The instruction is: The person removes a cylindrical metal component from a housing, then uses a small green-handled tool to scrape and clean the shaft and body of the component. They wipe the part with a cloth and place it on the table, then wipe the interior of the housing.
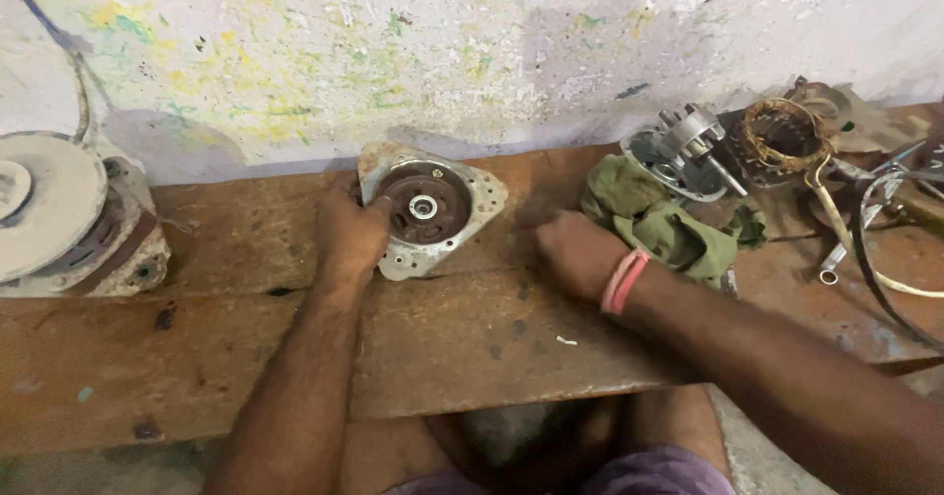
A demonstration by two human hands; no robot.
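While propped against the wall on a wooden bench (472, 338), round motor end cover (430, 207) gripped at its left edge by left hand (351, 234), fingers curled on it. Right hand (575, 251) loosely closed, resting just beside green rag (654, 218); holding anything — cannot tell.

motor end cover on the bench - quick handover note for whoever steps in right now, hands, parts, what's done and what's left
Left hand: grips the left edge of the round metal end cover, which is propped tilted against the wall.
Right hand: resting knuckles-down on the wooden bench, beside the green rag; whether it holds anything cannot be told.
Parts: second housing and copper winding lie at right, apart from the cover.
Done: motor is apart.
Left: the cover's bearing seat likely still needs attention.
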